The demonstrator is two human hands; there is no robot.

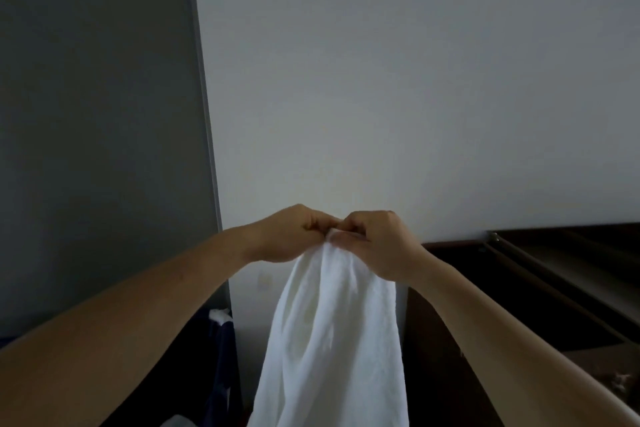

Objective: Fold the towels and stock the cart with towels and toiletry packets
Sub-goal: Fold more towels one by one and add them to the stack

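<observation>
**Bare forearms are holding a towel up for folding**

Reaching in from the lower left corner, the bare left forearm (121, 322) is lying closest to the camera, in front of a tall flat grey panel (97, 114). Below it, a dark blue cloth (221, 357) is hanging in shadow. The left hand (287, 234) is curling its fingers and pinching the top edge of a soft white cotton towel (332, 340). This towel is hanging straight down in loose folds between both arms, in front of the pale wall (415, 80), and its lower end is running out of the picture. The right hand (377, 243) is touching the left one and is pinching the same bunched top edge with thumb and fingers. The bare right forearm (519, 329) is crossing over a dark brown wooden cabinet (571, 270) at the right.

I am judging that the folding step is in hand: two parts of the top edge are sitting together, but I cannot tell if they are true corners. The next move is probably asking for one hand to keep the joined edge while the other is sliding down to find the hanging fold and to make the edges even. No cart and no toiletry packets are showing.
</observation>
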